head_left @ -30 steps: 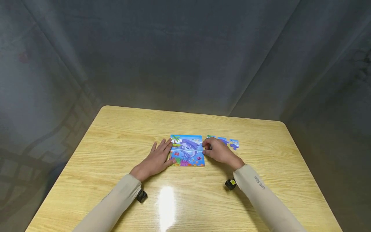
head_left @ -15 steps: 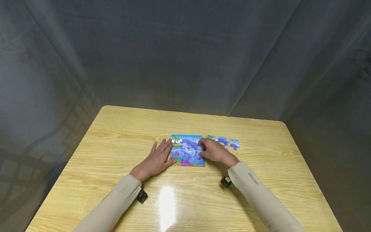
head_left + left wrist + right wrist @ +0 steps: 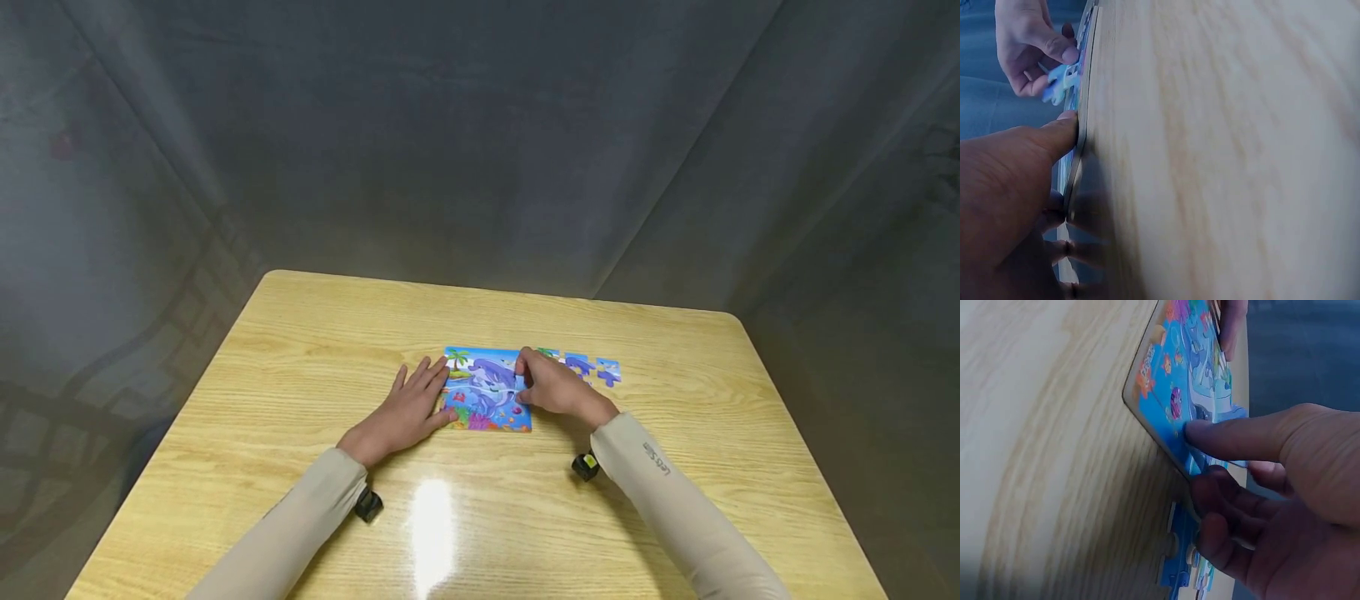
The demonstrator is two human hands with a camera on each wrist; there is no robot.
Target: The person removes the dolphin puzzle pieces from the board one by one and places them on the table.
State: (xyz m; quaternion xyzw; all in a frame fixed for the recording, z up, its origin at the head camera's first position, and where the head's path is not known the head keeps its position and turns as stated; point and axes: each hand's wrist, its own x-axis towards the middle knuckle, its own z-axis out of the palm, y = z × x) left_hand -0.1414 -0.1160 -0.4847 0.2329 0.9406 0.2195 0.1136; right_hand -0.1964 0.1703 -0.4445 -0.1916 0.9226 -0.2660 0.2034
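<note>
A dolphin jigsaw puzzle (image 3: 483, 408) in a thin flat board lies at the middle of the table. My left hand (image 3: 397, 417) rests along its left side, fingers stretched out, thumb on the lower left edge. At the right side of the picture, my right hand (image 3: 555, 387) pinches a light blue puzzle piece (image 3: 1057, 85) between thumb and fingers. In the left wrist view the piece stands tilted up from the board's surface. The right wrist view shows the thumb (image 3: 1229, 439) over the blue part of the picture, and the fingers cover much of the piece.
Several loose puzzle pieces (image 3: 609, 372) lie right of the board, partly behind my right hand. The wooden table (image 3: 300, 333) has rounded far corners. A dark grey curtain (image 3: 450, 150) hangs behind it.
My right hand has moved left from beside the board's right edge to over the picture, uncovering more of the loose pieces. My left hand stays in place on the board.
</note>
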